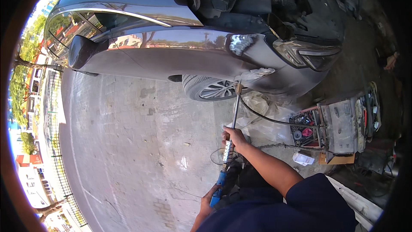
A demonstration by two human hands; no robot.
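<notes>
Where the left hand (209, 198) closes: around the blue grip, at the near end of the slide hammer (222, 180).
Right hand (235, 136): wrapped round the tool's rod, farther along, just beyond the spring (228, 152).
Slide hammer: slanting away from the person, brass-coloured tip (238, 87) at the edge of a grey car's fender (180, 60), beside a bare patch (255, 74); contact cannot be told.
Black cable (274, 121): curving from near the tip rightward to a metal cabinet (343, 124).
Front wheel (219, 89): far side, left of crumpled plastic sheeting (257, 111).
Headlamp (319, 56): far right.
</notes>
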